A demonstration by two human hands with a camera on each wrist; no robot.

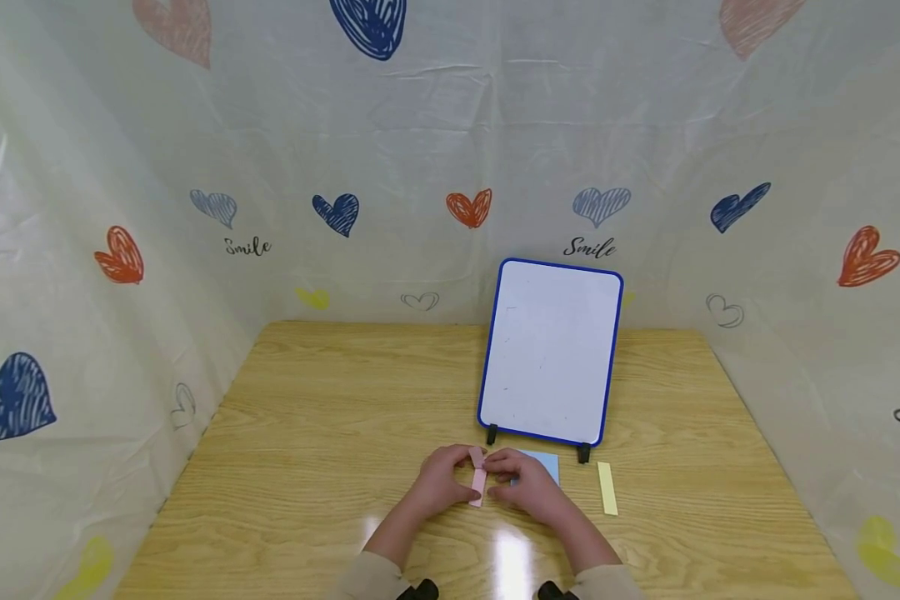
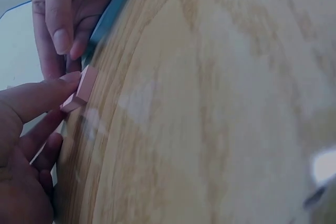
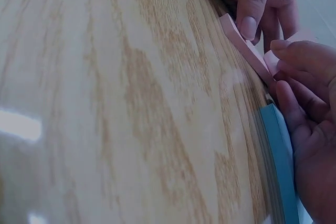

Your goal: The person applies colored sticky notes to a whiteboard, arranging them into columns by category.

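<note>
A narrow pad of pink sticky notes (image 1: 477, 486) stands out on the table between both hands, its top part bent up at an angle. My left hand (image 1: 440, 481) grips it from the left, with thumb near the lower end and fingers near the upper end. From the other side my right hand (image 1: 527, 483) pinches the pink paper near the bend. In the right wrist view a pink sheet rises from the thicker pink pad (image 3: 242, 45). Partly under the right hand lies a blue sticky note pad (image 1: 547, 463); it looks teal in the wrist views.
A narrow yellow pad (image 1: 607, 488) lies right of the hands. Behind them a blue-framed whiteboard (image 1: 551, 350) leans up on small black feet. The wooden table (image 1: 330, 417) is bordered by a white curtain (image 1: 390, 133) printed with hearts.
</note>
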